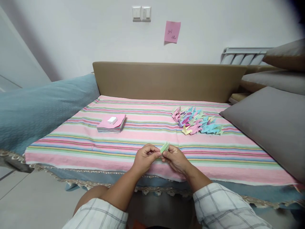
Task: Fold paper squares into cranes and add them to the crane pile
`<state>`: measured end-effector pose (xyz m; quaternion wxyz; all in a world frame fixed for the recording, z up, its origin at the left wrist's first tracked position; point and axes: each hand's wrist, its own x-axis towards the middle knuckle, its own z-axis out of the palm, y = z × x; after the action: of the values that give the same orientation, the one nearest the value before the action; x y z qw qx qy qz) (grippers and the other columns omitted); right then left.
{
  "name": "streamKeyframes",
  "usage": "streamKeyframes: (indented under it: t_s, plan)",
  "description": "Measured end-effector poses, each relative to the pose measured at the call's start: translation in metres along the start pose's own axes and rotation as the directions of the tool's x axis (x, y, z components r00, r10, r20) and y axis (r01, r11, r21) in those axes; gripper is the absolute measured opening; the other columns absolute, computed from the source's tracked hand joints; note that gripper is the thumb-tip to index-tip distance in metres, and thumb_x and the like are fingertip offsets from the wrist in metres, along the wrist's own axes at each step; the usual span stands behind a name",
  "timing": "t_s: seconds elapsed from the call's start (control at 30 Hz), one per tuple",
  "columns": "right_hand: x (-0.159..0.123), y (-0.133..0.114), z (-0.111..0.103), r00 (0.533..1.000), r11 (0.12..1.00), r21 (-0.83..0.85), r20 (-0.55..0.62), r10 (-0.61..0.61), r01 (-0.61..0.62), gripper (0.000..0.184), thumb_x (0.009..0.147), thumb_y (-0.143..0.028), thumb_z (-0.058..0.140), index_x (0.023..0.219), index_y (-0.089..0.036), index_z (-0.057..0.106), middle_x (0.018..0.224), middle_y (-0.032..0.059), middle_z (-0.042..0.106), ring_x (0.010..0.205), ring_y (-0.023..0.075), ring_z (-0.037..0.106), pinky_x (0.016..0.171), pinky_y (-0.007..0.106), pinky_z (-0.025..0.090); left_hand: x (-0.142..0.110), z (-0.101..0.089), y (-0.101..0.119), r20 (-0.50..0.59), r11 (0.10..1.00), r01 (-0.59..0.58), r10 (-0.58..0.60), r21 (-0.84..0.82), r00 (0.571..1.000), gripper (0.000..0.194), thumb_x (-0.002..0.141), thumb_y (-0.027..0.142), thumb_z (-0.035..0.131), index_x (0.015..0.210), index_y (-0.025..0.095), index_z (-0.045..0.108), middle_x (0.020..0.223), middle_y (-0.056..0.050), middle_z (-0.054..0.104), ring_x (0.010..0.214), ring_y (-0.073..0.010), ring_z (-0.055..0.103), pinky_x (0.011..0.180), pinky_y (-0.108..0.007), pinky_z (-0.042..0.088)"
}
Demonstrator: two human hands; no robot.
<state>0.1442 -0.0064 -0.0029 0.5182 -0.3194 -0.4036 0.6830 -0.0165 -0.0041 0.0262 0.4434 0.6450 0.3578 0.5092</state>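
Note:
Both hands meet over the near edge of the striped cloth (152, 133). My left hand (145, 158) and my right hand (175, 158) each pinch a small folded piece of light green paper (164, 147), which sticks up between the fingertips. A pile of several folded paper cranes (196, 121) in pink, blue, yellow and purple lies farther back on the right. At the back left sits a stack of coloured paper squares (111, 124) with a small white object (112, 120) on top.
A grey cushion (269, 127) lies along the right side and a blue blanket (43, 108) bulges on the left. A brown headboard (166, 79) stands behind the cloth. On the wall are a pink sticky note (172, 31) and light switches (141, 13).

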Motion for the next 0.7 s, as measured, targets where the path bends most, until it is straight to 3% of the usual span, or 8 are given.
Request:
streamKeyframes:
  t_s: [0.23,0.5,0.7]
  plan:
    - [-0.001,0.000,-0.002,0.996,0.997,-0.034,0.051,0.066,-0.065,0.034,0.056,-0.036,0.082,0.074,-0.016,0.062,0.060,-0.0034,0.060,0.050,0.0067,0.052,0.051,0.020,0.043,0.001,-0.004,0.004,0.077,0.988,0.136,-0.131,-0.075,0.988,0.024,0.059,0.034,0.077,0.067,0.015,0.066,0.069,-0.002,0.061,0.067,-0.0127,0.056,0.067,-0.025,0.045]
    - [-0.001,0.000,-0.007,0.991,0.995,-0.087,0.124,0.051,-0.040,0.031,0.060,-0.036,0.080,0.075,-0.016,0.063,0.062,-0.0030,0.060,0.052,0.0072,0.052,0.050,0.020,0.041,0.002,-0.007,0.005,0.232,0.924,0.333,-0.287,-0.190,0.929,0.030,0.057,0.038,0.078,0.067,0.013,0.066,0.067,0.000,0.059,0.057,-0.0089,0.050,0.057,-0.024,0.042]
    - [0.000,-0.001,-0.008,0.990,0.987,-0.161,0.138,0.028,-0.005,0.029,0.062,-0.037,0.078,0.073,-0.016,0.062,0.060,-0.0037,0.058,0.053,0.0076,0.051,0.051,0.020,0.040,0.003,-0.011,0.003,0.219,0.964,0.248,-0.223,-0.095,0.950,0.026,0.061,0.037,0.075,0.065,0.013,0.067,0.065,0.000,0.057,0.059,-0.0097,0.050,0.058,-0.023,0.041]
